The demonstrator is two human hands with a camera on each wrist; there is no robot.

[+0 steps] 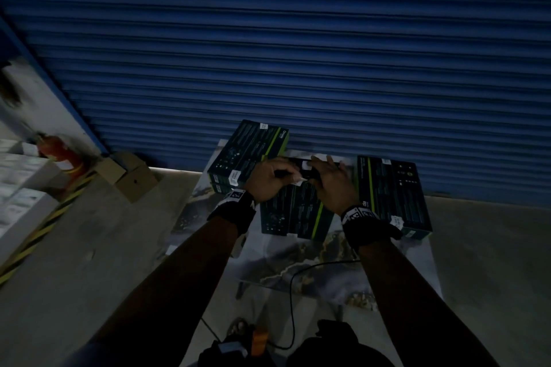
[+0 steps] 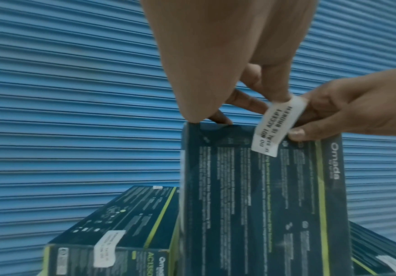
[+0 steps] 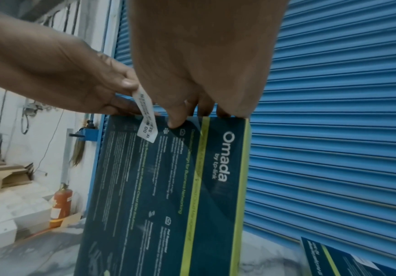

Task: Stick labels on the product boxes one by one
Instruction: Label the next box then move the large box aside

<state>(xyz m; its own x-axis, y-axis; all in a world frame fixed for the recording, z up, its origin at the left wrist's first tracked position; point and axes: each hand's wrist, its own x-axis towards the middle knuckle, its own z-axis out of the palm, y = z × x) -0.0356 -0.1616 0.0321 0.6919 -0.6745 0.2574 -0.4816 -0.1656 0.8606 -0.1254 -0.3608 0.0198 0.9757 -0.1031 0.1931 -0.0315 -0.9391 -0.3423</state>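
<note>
A dark teal Omada box (image 1: 295,211) with a lime stripe stands upright on the table between my hands. My left hand (image 1: 284,177) pinches a white seal label (image 2: 277,128) by its upper end. The label's lower end lies on the box face (image 2: 263,205) near the top edge. My right hand (image 1: 323,177) grips that top edge, with the thumb (image 3: 175,122) on the printed face (image 3: 180,186) and the fingers behind it. In the right wrist view the label (image 3: 146,115) hangs from my left hand (image 3: 111,93).
A stack of labelled boxes (image 1: 247,152) lies to the left and one labelled box (image 1: 393,191) to the right on the marble table (image 1: 298,271). A blue roller shutter (image 1: 298,53) stands close behind. Cardboard cartons (image 1: 125,173) and a fire extinguisher (image 1: 56,149) sit at far left.
</note>
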